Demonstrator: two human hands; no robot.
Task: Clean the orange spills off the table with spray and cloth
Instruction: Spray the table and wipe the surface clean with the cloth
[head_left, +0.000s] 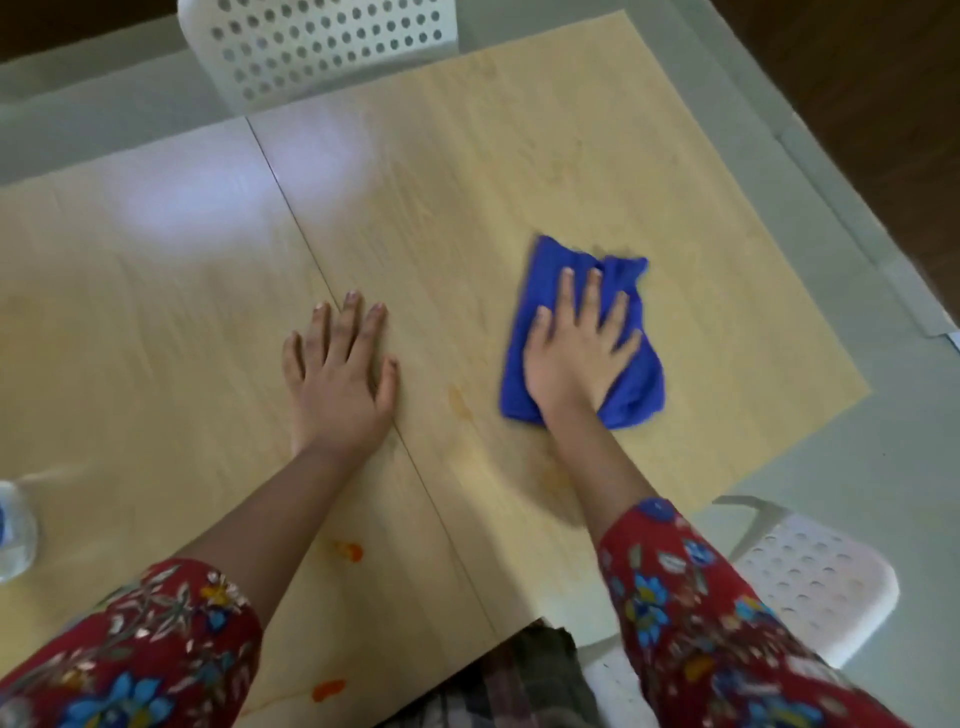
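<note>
A blue cloth (631, 387) lies on the light wooden table (467, 182), right of centre. My right hand (576, 353) presses flat on the cloth with fingers spread. My left hand (340, 374) rests flat on the bare wood beside the table's seam, holding nothing. Orange spills remain near the front edge: one blob (349, 551) between my forearms and another (328, 690) at the table's edge. A fainter orange smear (460, 402) lies between my hands. Part of a clear spray bottle (13, 535) shows at the far left edge.
A white perforated chair (317, 47) stands at the far side of the table. Another white perforated chair (815, 577) stands at the right, near the table's front corner. Grey floor surrounds the table on the right.
</note>
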